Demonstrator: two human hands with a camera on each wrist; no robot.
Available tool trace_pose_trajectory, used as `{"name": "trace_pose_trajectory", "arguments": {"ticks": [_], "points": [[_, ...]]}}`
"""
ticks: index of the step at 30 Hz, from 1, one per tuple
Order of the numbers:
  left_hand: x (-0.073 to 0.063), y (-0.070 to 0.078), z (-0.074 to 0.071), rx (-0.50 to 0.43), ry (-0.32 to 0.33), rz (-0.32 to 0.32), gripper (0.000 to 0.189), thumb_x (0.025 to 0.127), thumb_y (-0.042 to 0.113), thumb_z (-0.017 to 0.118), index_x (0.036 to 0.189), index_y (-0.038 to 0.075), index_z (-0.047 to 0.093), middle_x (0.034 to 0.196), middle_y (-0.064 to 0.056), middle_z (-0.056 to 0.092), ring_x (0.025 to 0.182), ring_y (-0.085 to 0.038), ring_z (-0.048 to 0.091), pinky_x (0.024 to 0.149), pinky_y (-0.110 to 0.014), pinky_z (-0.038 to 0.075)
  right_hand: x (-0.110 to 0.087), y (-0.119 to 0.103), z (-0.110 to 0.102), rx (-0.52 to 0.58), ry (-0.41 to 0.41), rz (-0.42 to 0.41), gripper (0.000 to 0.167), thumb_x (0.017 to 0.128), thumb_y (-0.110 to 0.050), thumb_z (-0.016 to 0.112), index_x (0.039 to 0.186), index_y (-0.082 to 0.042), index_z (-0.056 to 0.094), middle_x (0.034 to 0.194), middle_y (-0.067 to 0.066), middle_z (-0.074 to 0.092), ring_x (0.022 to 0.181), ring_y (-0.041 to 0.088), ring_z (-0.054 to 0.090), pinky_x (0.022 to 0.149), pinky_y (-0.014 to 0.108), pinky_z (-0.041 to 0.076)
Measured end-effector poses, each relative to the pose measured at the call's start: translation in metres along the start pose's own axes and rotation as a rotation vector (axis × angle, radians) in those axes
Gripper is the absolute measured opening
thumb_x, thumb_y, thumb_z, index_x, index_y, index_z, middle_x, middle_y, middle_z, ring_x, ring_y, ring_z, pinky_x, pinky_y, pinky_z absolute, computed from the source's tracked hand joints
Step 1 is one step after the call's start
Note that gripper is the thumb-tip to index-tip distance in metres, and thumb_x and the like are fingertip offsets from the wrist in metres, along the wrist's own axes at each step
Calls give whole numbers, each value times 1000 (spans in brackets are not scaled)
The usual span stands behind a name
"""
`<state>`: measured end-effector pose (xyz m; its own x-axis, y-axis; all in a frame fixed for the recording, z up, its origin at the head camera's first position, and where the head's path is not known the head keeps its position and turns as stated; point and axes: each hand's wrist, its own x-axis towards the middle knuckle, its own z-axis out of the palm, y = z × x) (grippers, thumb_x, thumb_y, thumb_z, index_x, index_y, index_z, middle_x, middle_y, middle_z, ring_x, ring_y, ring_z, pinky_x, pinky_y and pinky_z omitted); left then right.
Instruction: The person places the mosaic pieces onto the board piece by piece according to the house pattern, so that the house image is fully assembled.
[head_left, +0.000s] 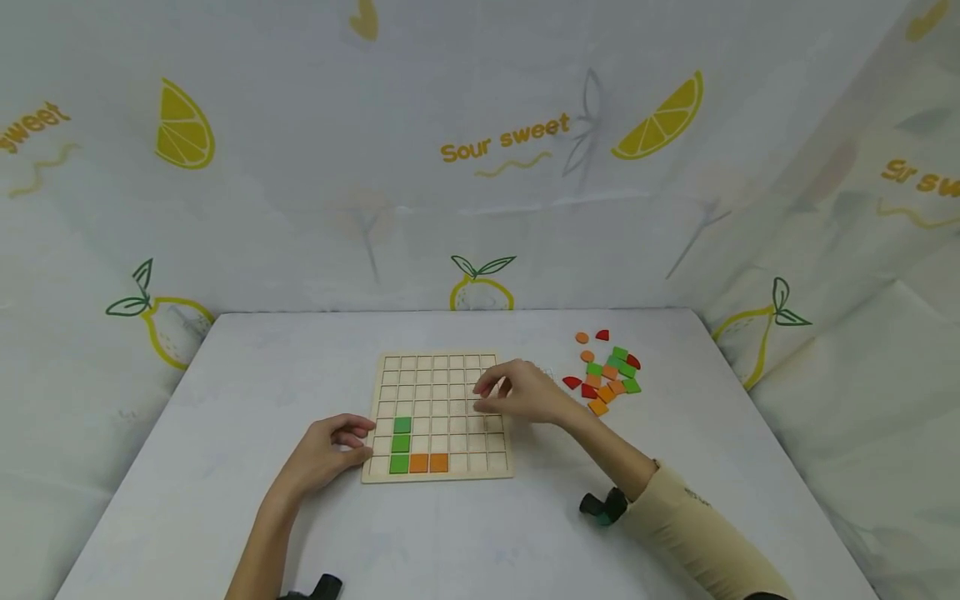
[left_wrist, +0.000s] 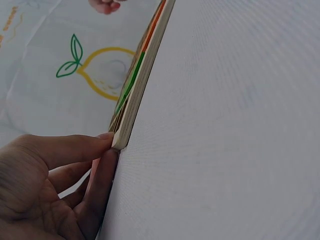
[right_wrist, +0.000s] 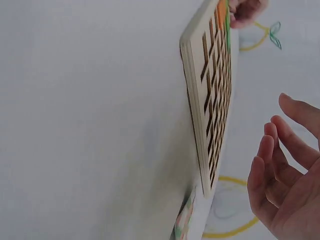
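Note:
A square wooden grid board [head_left: 441, 479] lies on the table, with green tiles [head_left: 401, 443] in a column at its lower left and two orange tiles [head_left: 428, 463] beside the lowest one. At the board's left edge, my left hand [head_left: 324, 454] holds it between thumb and fingers; the left wrist view shows the thumb [left_wrist: 85, 150] at the board's corner. Over the right part of the board hovers my right hand [head_left: 525, 393]. Its fingers [right_wrist: 267, 155] are loosely bent, with the thumb apart and nothing between them in the right wrist view.
Right of the board lies a loose group of pieces: green squares [head_left: 632, 386], orange squares [head_left: 597, 407], orange discs [head_left: 582, 337] and red quarter-rounds [head_left: 602, 335]. A white cloth with lemon prints [head_left: 480, 208] hangs behind the white table [head_left: 465, 542].

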<state>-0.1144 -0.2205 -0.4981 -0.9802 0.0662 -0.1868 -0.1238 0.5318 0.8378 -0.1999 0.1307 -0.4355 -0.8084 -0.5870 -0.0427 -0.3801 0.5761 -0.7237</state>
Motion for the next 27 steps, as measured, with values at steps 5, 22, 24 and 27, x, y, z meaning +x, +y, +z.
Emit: {"name": "trace_pose_trajectory", "arguments": {"ticks": [5,22,24,27], "points": [[-1,1,1,0,-1,-11,39,88,6,84,125,2,74,110,-11,74,92,-16,64,79,-22,50,-8,39,-33,22,141,103,20,95,-22,83,109,-8,81,104,10,78,78,20,68,68,24,54],[-1,0,-1,10,1,-11,39,87,7,86,125,3,75,112,-10,75,92,-15,65,81,-22,50,-58,128,-94,97,341,345,37,103,-26,75,128,2,73,125,25,72,91,34,71,71,29,61],[-1,0,-1,10,1,-8,40,87,8,86,125,3,75,112,-9,75,92,-15,65,81,-22,50,-61,135,-95,64,350,359,37,104,-26,74,128,3,73,126,26,72,98,32,70,73,24,59],[0,1,-1,7,-1,-7,40,87,8,86,125,3,75,112,-9,75,92,-15,65,81,-22,50,-63,144,-95,30,364,382,35,105,-24,73,126,4,73,123,27,73,103,31,65,73,19,56]]}}
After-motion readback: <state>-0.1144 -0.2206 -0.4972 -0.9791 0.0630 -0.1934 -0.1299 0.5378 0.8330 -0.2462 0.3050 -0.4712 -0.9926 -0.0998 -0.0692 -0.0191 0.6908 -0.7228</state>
